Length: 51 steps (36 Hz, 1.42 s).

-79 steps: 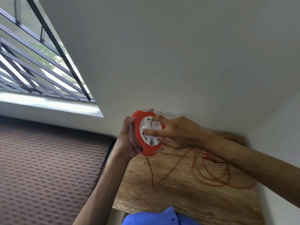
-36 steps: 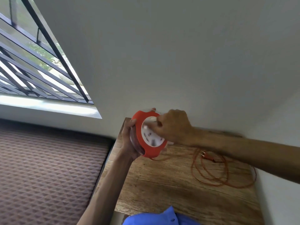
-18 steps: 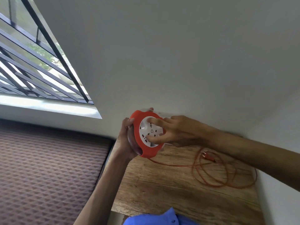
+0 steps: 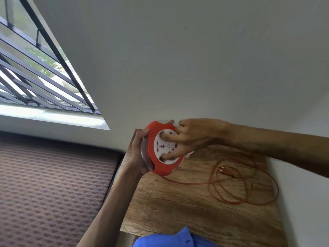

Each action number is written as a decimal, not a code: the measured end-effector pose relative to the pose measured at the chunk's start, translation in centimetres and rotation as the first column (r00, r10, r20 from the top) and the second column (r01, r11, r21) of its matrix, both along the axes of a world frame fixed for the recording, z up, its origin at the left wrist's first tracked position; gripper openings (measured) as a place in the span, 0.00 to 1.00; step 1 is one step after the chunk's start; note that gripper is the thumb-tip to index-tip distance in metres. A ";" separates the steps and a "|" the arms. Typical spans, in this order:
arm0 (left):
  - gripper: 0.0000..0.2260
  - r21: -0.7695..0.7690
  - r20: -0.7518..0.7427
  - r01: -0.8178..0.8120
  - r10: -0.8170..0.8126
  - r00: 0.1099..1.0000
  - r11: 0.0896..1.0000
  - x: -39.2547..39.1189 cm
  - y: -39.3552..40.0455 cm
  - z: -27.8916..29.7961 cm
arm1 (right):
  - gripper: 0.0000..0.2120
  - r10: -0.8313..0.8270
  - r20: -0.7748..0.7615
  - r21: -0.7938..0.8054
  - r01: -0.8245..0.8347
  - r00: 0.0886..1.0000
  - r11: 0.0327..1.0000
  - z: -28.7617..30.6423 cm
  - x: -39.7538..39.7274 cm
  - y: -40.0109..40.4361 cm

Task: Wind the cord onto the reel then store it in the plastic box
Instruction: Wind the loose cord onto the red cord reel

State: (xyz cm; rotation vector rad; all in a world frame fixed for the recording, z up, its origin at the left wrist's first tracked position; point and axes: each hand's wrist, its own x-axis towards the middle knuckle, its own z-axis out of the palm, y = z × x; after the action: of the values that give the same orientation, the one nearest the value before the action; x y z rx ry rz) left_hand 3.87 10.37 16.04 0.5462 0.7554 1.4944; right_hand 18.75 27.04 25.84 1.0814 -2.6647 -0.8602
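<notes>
While the left hand (image 4: pixel 140 154) cups the back and rim of the reel (image 4: pixel 156 157) from the left side, fingers curled round its edge in a firm grip, the reel is held up off the table (image 4: pixel 187 211), tilted so its white face points toward the camera. Orange outer ring, white round centre with socket holes. Right hand (image 4: pixel 194 138) reaches in from the right, fingers spread and pressed flat against the white face, thumb low near the bottom of the disc; it bears on the face rather than closing round anything.

Cord (image 4: pixel 240 189), thin and orange, leaves the underside of the reel and runs right across the wooden tabletop. Most of it lies in loose overlapping loops at the far right of the table, close to the wall (image 4: pixel 195 59). Plug (image 4: pixel 226 171), orange with two metal pins, lies on the wood inside the loops, well apart from the reel.

Table is rough-grained wood, pushed into the corner of pale walls. Left of it, a brown patterned mattress (image 4: pixel 53 184). Above that, a window (image 4: pixel 35 72) with dark bars, daylight on the sill. Blue shirt (image 4: pixel 170 237) at the bottom edge of view, partly over the table's near edge.
</notes>
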 end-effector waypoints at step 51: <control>0.49 0.071 0.035 -0.205 0.203 0.979 0.976 0.3 0.8 -0.7 | 0.30 -0.645 0.706 -0.680 0.536 0.293 -0.500 -4.1 -1.7 -4.2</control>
State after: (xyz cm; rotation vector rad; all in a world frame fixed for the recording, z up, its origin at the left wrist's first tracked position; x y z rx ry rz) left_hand 4.22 11.22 15.29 0.5141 0.7548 1.7225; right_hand 17.08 22.81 21.78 -1.1696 -2.4150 1.0451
